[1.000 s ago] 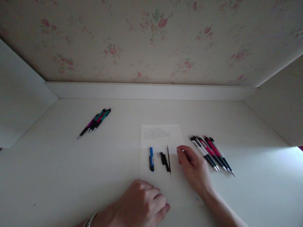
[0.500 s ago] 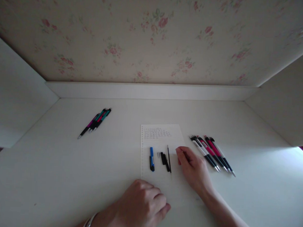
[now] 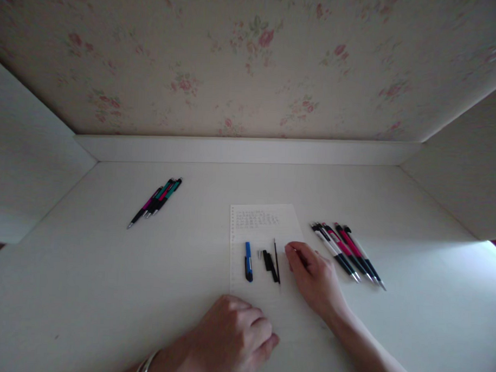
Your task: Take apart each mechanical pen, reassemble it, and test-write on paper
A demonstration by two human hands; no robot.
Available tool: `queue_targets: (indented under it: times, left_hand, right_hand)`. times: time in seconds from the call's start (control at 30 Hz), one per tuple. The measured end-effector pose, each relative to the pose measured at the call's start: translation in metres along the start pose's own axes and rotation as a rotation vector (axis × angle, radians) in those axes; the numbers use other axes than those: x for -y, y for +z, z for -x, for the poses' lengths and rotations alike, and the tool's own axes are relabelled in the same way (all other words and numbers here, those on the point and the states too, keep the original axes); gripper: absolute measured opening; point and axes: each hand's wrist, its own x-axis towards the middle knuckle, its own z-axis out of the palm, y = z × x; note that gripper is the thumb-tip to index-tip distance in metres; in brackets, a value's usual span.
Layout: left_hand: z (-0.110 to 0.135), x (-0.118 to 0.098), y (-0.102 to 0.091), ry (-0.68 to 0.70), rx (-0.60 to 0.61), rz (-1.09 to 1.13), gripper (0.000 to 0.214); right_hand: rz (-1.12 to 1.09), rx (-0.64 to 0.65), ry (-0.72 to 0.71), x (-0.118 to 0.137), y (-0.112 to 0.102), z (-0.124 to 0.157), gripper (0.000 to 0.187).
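Observation:
A sheet of lined paper (image 3: pixel 265 206) with handwriting at its top lies on the white desk. On it rest a blue pen barrel with a dark clip (image 3: pixel 248 262), a small metal tip (image 3: pixel 259 254), black pen parts (image 3: pixel 270 266) and a thin dark refill (image 3: pixel 277 261). My right hand (image 3: pixel 316 275) is at the paper's right side, near the refill, thumb and fingers pinched together; whatever they may hold is hidden. Across the paper's lower part lies my left hand (image 3: pixel 238 335), palm down, its fingers curled in, and I see nothing in it.
Several white and pink pens (image 3: pixel 349 252) lie side by side right of my right hand. Farther back on the left is a bunch of purple, green and red pens (image 3: pixel 156 202). White side panels and a back ledge (image 3: pixel 249 151) border the desk, below flowered wallpaper.
My right hand has shifted very slightly to the left, its fingertips nearer the refill. The left hand and the pen parts have stayed put.

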Motion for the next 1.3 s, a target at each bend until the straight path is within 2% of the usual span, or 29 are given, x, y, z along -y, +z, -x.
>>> queue_targets:
  times: [0.4,0.67,0.87,1.3]
  left_hand:
    - [0.0008,0.0008,0.0016,-0.003,0.009,-0.008,0.027]
    - [0.0005,0.0002,0.0013,-0.001,0.008,-0.002,0.028]
    - [0.0017,0.0006,0.0002,0.000,0.029,-0.022,0.028]
    - [0.0021,-0.0006,0.0008,-0.018,0.023,-0.012,0.028]
  right_hand:
    - [0.114,0.028,-0.078,-0.0022,0.0027,0.0011,0.034]
    - [0.068,0.011,-0.020,-0.0014,0.0024,0.0003,0.030]
    - [0.005,-0.029,-0.062,-0.0005,0.0029,0.0000,0.026]
    - [0.028,-0.034,-0.094,-0.0026,0.0032,0.0027,0.025]
